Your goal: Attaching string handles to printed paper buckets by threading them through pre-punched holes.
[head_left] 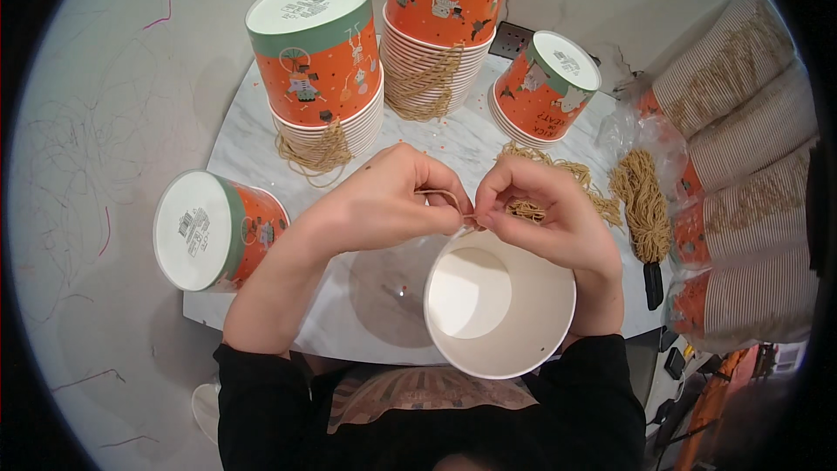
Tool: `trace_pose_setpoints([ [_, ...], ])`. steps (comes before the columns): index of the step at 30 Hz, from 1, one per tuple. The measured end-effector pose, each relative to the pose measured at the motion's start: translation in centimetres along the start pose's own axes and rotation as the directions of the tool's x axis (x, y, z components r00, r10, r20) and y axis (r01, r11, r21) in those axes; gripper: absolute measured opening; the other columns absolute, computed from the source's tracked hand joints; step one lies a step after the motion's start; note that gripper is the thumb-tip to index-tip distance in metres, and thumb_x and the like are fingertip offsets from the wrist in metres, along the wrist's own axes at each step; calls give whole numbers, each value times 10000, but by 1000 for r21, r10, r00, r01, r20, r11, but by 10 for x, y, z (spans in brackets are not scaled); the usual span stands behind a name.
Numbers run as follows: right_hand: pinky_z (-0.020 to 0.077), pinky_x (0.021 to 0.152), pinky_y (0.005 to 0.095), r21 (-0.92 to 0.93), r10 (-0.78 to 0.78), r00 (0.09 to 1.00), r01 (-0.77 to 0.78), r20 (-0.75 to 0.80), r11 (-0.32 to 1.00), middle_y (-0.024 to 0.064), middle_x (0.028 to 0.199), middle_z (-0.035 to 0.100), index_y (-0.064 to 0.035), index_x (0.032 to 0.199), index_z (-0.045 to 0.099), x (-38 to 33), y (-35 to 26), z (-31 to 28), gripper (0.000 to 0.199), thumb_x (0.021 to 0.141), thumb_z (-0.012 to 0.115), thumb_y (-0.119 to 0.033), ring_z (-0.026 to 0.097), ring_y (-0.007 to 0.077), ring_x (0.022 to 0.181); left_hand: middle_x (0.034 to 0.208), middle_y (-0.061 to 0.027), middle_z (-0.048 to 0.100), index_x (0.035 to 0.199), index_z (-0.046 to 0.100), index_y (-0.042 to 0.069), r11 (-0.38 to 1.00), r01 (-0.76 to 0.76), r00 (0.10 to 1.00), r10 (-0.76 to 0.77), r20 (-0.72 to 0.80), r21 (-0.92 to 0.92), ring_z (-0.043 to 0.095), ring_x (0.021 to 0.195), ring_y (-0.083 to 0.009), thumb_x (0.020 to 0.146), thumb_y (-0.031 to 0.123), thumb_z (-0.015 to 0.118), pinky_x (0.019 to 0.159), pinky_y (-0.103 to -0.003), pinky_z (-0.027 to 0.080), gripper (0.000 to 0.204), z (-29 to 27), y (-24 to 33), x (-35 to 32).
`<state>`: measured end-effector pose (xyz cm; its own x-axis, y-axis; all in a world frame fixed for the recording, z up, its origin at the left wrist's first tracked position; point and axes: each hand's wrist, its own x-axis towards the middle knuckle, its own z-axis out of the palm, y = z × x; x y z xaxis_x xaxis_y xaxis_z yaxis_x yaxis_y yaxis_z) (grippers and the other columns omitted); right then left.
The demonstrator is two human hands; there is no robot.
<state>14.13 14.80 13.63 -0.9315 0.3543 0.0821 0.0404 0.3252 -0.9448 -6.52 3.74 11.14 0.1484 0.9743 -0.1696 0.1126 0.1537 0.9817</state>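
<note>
A round paper bucket [532, 318], white inside, is tilted so that its open mouth faces me. At the far side of its rim, both my hands meet fingertip to fingertip. My left hand [397, 196] pinches a thin tan cord [442, 194], part of which loops up between its thumb and fingers. From the other side, my right hand [558, 214] is closed on the same cord at the rim. My fingers hide exactly how the cord meets the rim. Beyond my right hand lies a loose heap of tan cords [571, 170].
Inverted orange-and-green bucket stacks stand behind: one at left [318, 70], a taller one [445, 26], a small one [549, 87]. Another bucket [214, 231] lies tipped at the table's left. A cord bundle with a black end [643, 205] is beside bagged bucket stacks [754, 218].
</note>
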Motion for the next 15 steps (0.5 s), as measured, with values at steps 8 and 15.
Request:
trace_pose_setpoints([
  [8, 546, 734, 308, -393, -188, 980, 148, -63, 907, 86, 886, 678, 1, 929, 678, -4, -3, -5, 112, 817, 680, 11, 686, 200, 801, 877, -136, 746, 937, 701, -70, 942, -33, 999, 44, 25, -333, 729, 845, -171, 869, 72, 689, 814, -274, 547, 158, 4, -7, 11],
  [15, 532, 740, 285, -330, -145, 983, 101, -113, 939, 68, 864, 675, 20, 892, 688, -2, 1, -1, 100, 794, 704, 28, 672, 159, 820, 902, -146, 756, 958, 698, -52, 925, 38, 995, -70, -73, -378, 723, 841, -156, 872, 94, 715, 793, -245, 519, 170, 5, -1, 12],
])
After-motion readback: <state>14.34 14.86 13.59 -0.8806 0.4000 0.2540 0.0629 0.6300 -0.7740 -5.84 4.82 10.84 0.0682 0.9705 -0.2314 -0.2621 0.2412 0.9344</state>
